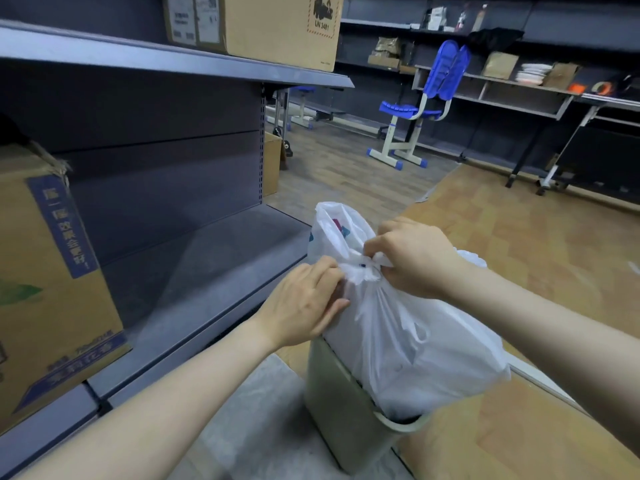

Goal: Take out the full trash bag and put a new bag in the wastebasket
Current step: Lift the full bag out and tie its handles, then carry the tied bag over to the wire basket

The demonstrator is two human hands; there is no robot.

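Note:
A full white trash bag (pixel 408 344) stands in a pale green wastebasket (pixel 341 407) on the floor, bulging above the rim. Its top is gathered into a bunch at the centre. My left hand (pixel 304 303) pinches the gathered plastic from the left, fingers curled on it. My right hand (pixel 412 258) grips the bunch from the right, thumb and fingers pinching a strip of the bag. One loose flap of the bag sticks up behind the hands, with coloured rubbish showing through it.
A grey metal shelf unit (pixel 194 258) runs along the left, with cardboard boxes (pixel 52 282) on it. A blue chair (pixel 419 105) stands farther back on the wooden floor. Desks and shelves (pixel 519 95) with clutter line the far wall.

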